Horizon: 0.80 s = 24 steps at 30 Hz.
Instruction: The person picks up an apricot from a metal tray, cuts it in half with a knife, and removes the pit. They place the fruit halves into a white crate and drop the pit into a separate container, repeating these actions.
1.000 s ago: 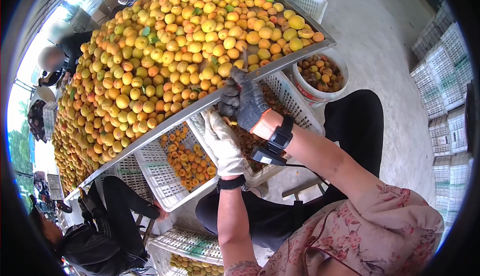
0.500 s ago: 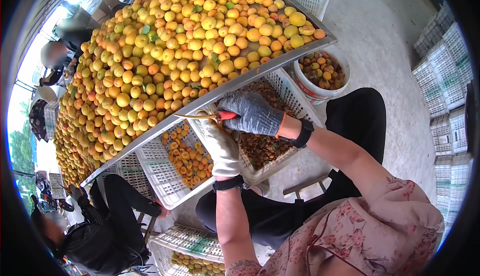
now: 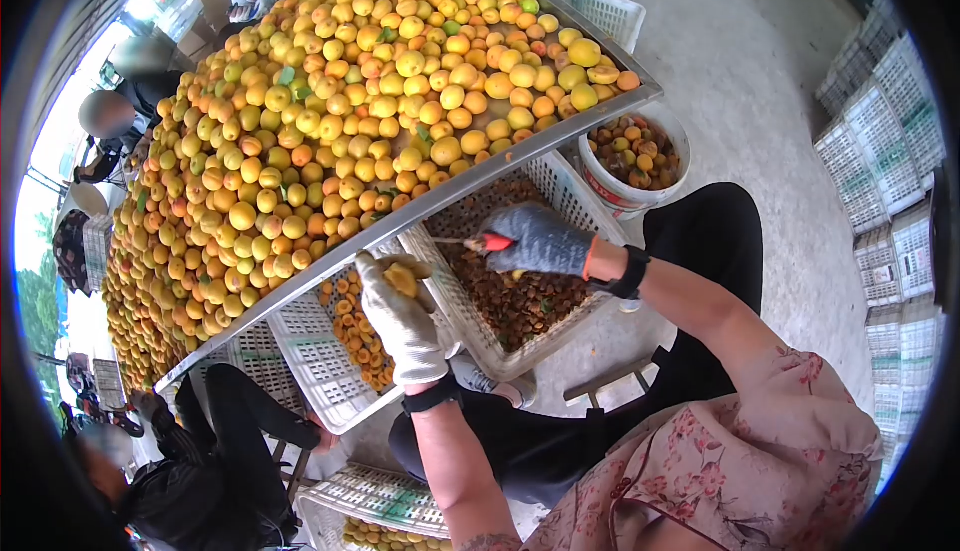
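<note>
Grey concrete floor (image 3: 740, 61) spreads behind a long metal worktop (image 3: 480, 176) that runs at a slant through the head view, heaped with whole apricots (image 3: 330, 121) in yellow and orange. Below its near edge sit two white mesh crates: one crate of pits (image 3: 500, 359) holds a brown mass, and beside it a crate of halves (image 3: 310, 351) holds cut orange fruit. A white bucket (image 3: 610, 191) with more apricots stands past the worktop's corner, and stacked crates (image 3: 880, 151) line the right side.

The left hand (image 3: 400, 316), in a white glove, is raised between the two crates, its grip closed around an apricot piece (image 3: 402, 279). The right hand (image 3: 540, 239), in a grey glove, hangs over the crate of pits, its grip clamped on a red-handled knife (image 3: 487, 243) whose blade points toward the left hand, just short of the fruit. A co-worker in black (image 3: 210, 471) sits at lower left
</note>
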{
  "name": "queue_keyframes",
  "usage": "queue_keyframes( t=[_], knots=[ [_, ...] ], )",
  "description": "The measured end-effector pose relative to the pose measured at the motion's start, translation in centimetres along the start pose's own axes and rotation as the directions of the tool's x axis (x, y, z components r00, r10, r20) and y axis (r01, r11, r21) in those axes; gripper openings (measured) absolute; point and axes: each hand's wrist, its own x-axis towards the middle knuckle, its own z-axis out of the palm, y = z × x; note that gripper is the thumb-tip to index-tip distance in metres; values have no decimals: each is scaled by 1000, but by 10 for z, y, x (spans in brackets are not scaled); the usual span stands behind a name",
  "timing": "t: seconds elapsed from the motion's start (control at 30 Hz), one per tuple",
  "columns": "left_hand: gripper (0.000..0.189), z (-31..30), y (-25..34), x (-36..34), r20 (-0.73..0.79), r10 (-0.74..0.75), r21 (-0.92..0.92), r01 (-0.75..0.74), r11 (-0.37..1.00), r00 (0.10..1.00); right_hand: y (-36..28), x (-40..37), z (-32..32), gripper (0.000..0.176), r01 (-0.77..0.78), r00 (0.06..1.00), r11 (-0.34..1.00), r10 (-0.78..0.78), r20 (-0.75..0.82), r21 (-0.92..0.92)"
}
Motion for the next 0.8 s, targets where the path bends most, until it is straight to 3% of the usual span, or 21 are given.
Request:
queue_keyframes(
  t=[0.03,0.07,0.13,0.2,0.27,0.33,0.4,0.43,0.47,0.53,0.6,0.63,0.67,0.7,0.8],
  knots=[
    [56,-6,2,2,8,-27,-40,27,999,1000,6,-1,-6,30,-52,999,998,51,18,27],
    [56,-12,4,4,14,-54,-76,55,996,998,12,-2,-13,33,-65,997,996,63,-32,-60],
    [54,-20,4,6,-15,-101,-160,97,982,995,24,0,-22,33,-29,972,996,47,-230,82],
    [53,-29,1,10,67,-85,-411,105,906,994,27,16,-31,29,-45,945,975,112,-308,218],
    [54,-35,4,11,169,-29,-445,103,890,985,2,34,-58,27,-183,961,983,183,-206,20],
    [51,-39,4,10,87,12,-381,22,924,996,3,57,-65,27,-160,969,986,147,-199,-52],
    [45,-47,8,12,-154,144,130,-124,984,977,17,79,-69,25,-150,973,968,108,-206,-201],
    [40,-52,11,16,-234,148,306,-72,949,961,17,91,-71,26,-192,976,939,152,-154,-287],
    [42,-53,14,13,-223,398,553,-220,803,890,16,103,-73,27,-225,974,901,200,-105,-372],
    [51,-65,14,21,-294,474,758,-100,645,830,28,122,-65,30,-261,965,877,242,-98,-403],
    [56,-66,13,22,-282,474,716,-147,683,834,31,135,-58,33,-309,931,792,364,2,-526],
    [55,-59,16,18,-278,401,693,-107,713,873,39,143,-53,32,-313,898,763,431,85,-566],
    [55,-56,17,15,-274,325,669,-64,741,905,47,147,-49,32,-310,898,761,431,86,-570],
    [52,-57,10,18,-183,429,688,-196,698,885,48,151,-44,31,-307,891,745,443,96,-592],
    [47,-52,-3,19,-154,406,558,-259,788,901,62,156,-47,35,-281,897,775,422,133,-566]
  ],
)
